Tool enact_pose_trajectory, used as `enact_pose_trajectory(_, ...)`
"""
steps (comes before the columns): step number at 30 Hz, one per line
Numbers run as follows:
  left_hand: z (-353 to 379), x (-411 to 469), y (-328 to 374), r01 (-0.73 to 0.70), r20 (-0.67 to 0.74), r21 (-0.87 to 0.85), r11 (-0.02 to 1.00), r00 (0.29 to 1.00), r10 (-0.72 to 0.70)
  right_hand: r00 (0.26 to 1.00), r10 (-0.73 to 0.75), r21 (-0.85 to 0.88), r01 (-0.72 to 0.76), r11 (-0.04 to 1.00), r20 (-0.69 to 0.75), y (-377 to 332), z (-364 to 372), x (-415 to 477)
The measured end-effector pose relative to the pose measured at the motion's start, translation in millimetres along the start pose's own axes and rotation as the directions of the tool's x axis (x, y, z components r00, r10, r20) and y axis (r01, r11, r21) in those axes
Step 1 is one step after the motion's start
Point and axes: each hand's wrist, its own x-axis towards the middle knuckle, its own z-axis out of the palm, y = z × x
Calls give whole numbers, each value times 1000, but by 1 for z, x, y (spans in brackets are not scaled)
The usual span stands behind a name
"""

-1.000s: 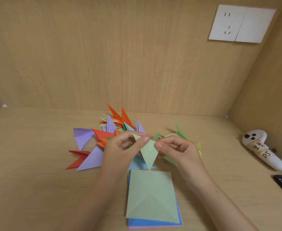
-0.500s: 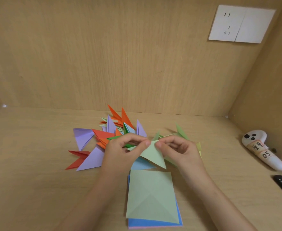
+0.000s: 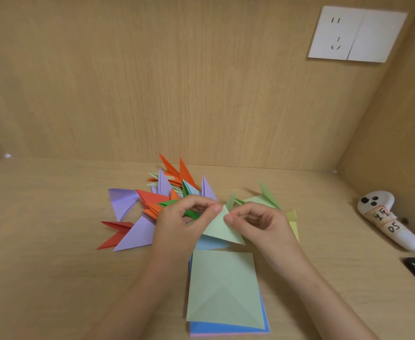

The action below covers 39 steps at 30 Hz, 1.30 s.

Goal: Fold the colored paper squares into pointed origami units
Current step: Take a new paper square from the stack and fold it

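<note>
Two hands on one sheet, so most of the risk sits in the pinch. Far left, the finished pointed units (purple, red, orange) lie in a loose heap on the wooden desk, tips overlapping. The left hand hangs over the heap's near edge, with a dark green unit just under its fingers, so a dropped forearm or a sideways sweep would likely scatter or crush those tips. Left thumb and forefinger pinch the light green triangle at its upper edge near the apex. The right hand pinches the same apex from the other side, its other fingers curled in. The triangle is held off the desk, above the far end of the stack, tilted with one corner pointing down and right. Folding in the air means no hard backing: edges may slip out of line and the crease may land skewed, giving a blunt or lopsided point. Can't tell if the layers under the fingertips are aligned; the fingers cover them. Uneven pull between the two pinches could tear the apex. Below, the stack of paper squares has a pre-creased green sheet on top and blue beneath, slightly fanned, and a brushing wrist could shift it. The light green units and a yellow unit sit just beside the right hand: same knock risk. The white labelled controller is well apart, no issue.
</note>
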Motion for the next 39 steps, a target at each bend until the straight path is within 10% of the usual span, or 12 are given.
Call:
enact_pose_trajectory(10,-16,10,-8,106,-284,-57,993,952,-118,997,60,-380,-39,924,44,3,-9,0)
enact_pose_trajectory(21,-18,18,-48,19,-109,553,833,993,49,951,168,-722,76,687,260,7,-7,-4)
enact_pose_trajectory(29,-20,19,-51,-8,-114,700,715,986,123,930,153,-718,147,680,335,11,-7,-2)
enact_pose_trajectory(39,-19,20,-45,-137,-149,644,753,943,298,977,185,-385,-132,913,104,-2,-4,-4)
